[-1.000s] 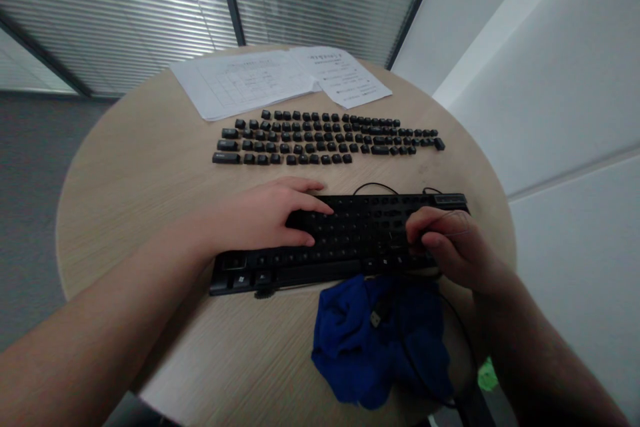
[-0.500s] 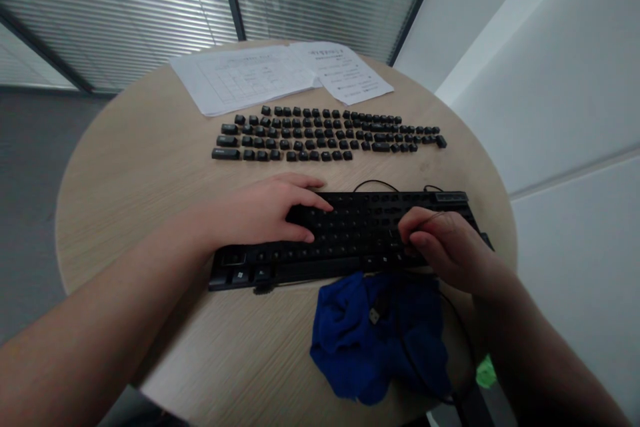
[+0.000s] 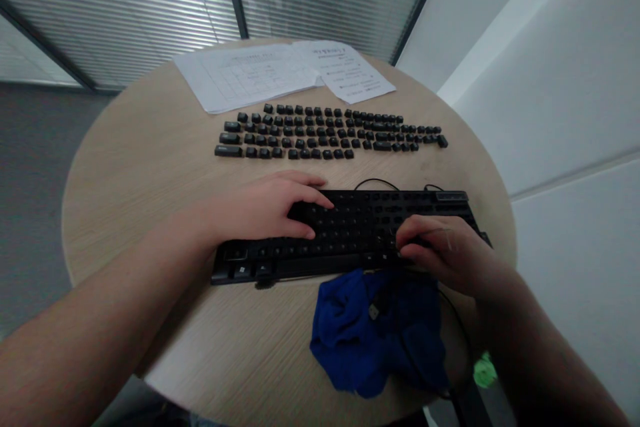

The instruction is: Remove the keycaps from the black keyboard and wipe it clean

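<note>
The black keyboard (image 3: 340,240) lay across the middle of the round wooden table (image 3: 115,193), most of its keycaps off and a few in place along the near edge. The left hand (image 3: 265,210) rested over its left half, thumb and forefinger spread wide and touching the bare key area; it pinched nothing between them. The right hand (image 3: 445,247) was over the right half, thumb and forefinger drawn narrowly together at the keys; whether they gripped a keycap could not be told, as the fingers hid that spot. Beyond the keyboard, the loose keycaps (image 3: 322,132) were set out in 5 rough rows, well apart from both hands. Printed papers (image 3: 250,73) lay behind them at the far edge, near the window blinds (image 3: 120,0). On the near side, a crumpled blue cloth (image 3: 340,353) sat just beside the keyboard with a USB plug (image 3: 374,311) on top.
</note>
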The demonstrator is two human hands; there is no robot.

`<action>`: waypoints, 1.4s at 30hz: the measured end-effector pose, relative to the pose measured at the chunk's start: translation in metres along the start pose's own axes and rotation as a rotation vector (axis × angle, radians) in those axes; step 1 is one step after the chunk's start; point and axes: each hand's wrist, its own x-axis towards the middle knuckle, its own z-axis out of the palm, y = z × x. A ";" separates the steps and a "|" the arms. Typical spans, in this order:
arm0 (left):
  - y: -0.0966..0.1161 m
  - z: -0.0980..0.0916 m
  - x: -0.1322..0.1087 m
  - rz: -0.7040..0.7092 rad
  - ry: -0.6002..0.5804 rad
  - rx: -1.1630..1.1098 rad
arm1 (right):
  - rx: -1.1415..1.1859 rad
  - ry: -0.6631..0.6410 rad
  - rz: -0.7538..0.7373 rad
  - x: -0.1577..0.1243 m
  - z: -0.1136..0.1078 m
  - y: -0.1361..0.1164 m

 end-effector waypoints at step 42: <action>0.008 0.000 0.001 0.112 -0.002 0.035 | 0.229 0.173 0.030 -0.008 0.012 0.016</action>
